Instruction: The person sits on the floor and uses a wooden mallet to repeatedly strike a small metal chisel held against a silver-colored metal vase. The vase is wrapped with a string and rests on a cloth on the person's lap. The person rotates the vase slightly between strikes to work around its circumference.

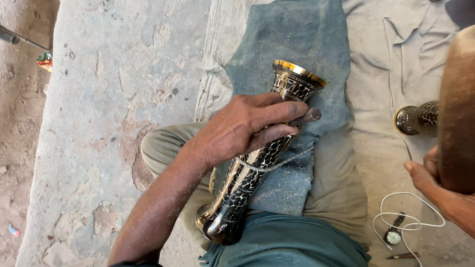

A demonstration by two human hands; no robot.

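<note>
Far left: bare stone floor (114, 99). A thin rod with a small coloured thing on it (43, 60) lies at the edge, well apart from me.

Left hand (242, 128): reaches in from lower left, palm down over the upper body of the vase (247, 183). Fingers are curled narrow and pinch a short dark tool (309, 116), whose blunt end sticks out past my fingertips just below the flared mouth. The same hand presses the vase down.

Vase: black with a bright cut pattern and a gold rim. It lies tilted across my lap, foot toward my waist, mouth up and to the right. It rests on a blue-grey cloth (297, 49) dusted with fine filings. A cord (277, 164) loops round its middle.

Judgement: the cutting of the pattern looks to be in hand, with the tool set near the neck. The next stroke calls for the vase pinned so it cannot roll, and for the tool tip kept on its line. I cannot see the tip itself.

Right of my lap: a second vase (418, 118) of the same finish lies on the pale sheet (376, 44).

Right hand (428, 173): only the thumb and part of the palm show, behind a large blurred brown shape (460, 109). Cannot tell whether it grips anything.

Below it: white cable (410, 225), wristwatch (394, 236), small stick-like item (403, 256).
</note>
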